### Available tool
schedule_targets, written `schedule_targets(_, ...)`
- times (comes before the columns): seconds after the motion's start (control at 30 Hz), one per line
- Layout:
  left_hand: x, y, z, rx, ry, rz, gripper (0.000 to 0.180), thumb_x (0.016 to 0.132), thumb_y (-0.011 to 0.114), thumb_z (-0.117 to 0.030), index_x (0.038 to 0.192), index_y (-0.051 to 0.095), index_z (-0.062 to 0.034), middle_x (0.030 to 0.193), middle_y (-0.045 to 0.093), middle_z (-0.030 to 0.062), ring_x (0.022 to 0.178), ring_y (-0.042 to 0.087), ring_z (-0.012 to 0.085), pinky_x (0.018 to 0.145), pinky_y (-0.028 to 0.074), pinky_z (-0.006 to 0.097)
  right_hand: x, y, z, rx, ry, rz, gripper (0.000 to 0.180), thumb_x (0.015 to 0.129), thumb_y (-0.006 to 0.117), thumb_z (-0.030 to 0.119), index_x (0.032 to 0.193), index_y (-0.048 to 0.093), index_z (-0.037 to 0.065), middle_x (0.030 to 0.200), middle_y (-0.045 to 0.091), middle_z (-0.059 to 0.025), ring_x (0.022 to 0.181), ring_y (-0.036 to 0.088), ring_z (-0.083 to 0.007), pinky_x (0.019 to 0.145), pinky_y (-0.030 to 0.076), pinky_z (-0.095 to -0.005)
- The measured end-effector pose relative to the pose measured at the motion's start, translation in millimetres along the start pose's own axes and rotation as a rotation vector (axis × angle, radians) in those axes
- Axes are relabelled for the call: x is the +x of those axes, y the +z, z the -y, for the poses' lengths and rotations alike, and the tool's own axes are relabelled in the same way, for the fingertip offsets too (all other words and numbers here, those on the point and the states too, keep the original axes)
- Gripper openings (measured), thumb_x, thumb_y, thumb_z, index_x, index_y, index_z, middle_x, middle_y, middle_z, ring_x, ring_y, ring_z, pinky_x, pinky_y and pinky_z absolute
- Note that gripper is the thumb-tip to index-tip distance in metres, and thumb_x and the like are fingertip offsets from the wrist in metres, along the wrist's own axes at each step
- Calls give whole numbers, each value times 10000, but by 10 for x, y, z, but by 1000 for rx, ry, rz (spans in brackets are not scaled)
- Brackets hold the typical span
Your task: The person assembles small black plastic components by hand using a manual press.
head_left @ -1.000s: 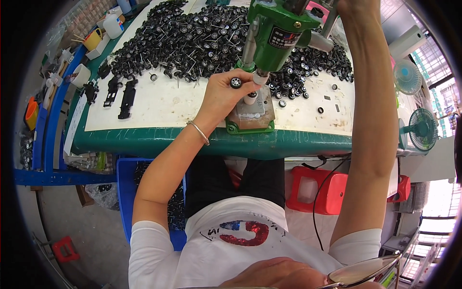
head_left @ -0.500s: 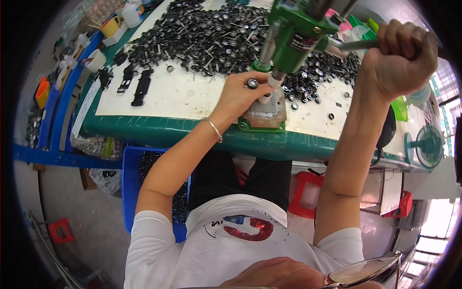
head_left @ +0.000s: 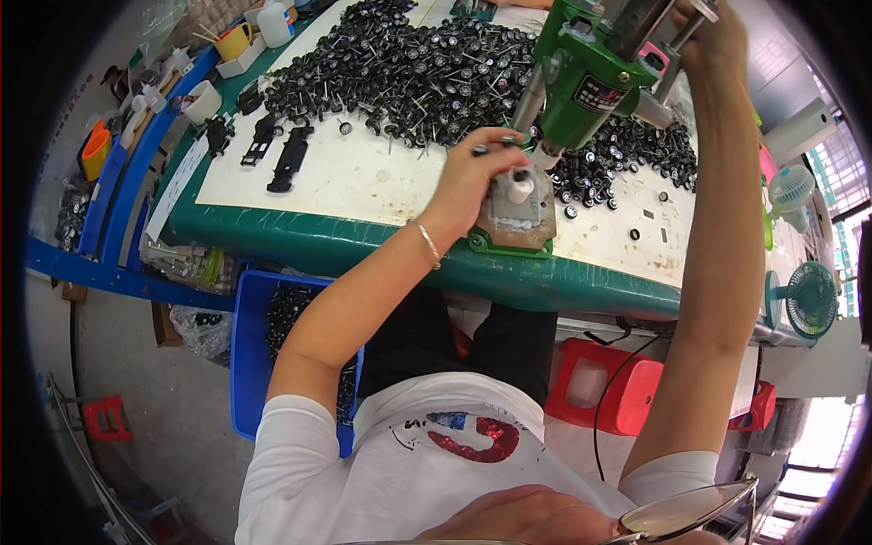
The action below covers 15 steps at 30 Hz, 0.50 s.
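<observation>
- Left hand [head_left: 483, 171]: pinching a wheel [head_left: 480, 150], near the press's white peg [head_left: 520, 189].
- Right hand [head_left: 720, 44]: curled round the lever [head_left: 669, 82].
- Blue bin [head_left: 243, 363], below the worktop [head_left: 350, 183]: black parts [head_left: 285, 313] inside.
- Yellow cup [head_left: 234, 44]: thin sticks [head_left: 208, 34] inside.

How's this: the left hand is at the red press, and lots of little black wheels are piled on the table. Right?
Not quite: the press is green, not red, as the head view shows. The left hand is at it, and lots of little black wheels are piled on the table.
</observation>
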<state>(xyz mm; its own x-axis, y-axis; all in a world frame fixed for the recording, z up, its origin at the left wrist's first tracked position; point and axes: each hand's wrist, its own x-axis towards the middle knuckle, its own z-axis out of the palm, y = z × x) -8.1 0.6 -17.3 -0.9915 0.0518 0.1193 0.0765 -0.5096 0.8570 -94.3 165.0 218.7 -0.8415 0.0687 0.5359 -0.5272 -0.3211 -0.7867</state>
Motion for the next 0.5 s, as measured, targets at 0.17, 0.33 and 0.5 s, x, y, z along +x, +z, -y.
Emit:
schedule_targets(0.17,107,-487,-188,130,-81,-260,165,787,684,-53,932,607,-42,630,557,15,534,553,113,510,426,226,-118,-103,-47,14,180,-36,217,958,527,283,842,562,103,573,463,46,393,390,-78,351,318,-215)
schedule_targets(0.33,159,-732,-265,1053,-114,-270,184,743,727,-181,829,691,-22,639,649,110,579,624,211,572,487,315,-476,-421,-381,-82,-11,-204,212,946,539,245,911,585,41,709,555,2,533,453,-84,501,358,-214)
schedule_targets(0.5,355,-708,-155,1464,46,-199,198,705,694,-198,806,704,-27,770,664,203,744,647,357,699,512,418,-1216,-1290,-771,-604,262,14,189,907,596,224,1002,668,76,742,607,7,678,540,-60,603,442,-243)
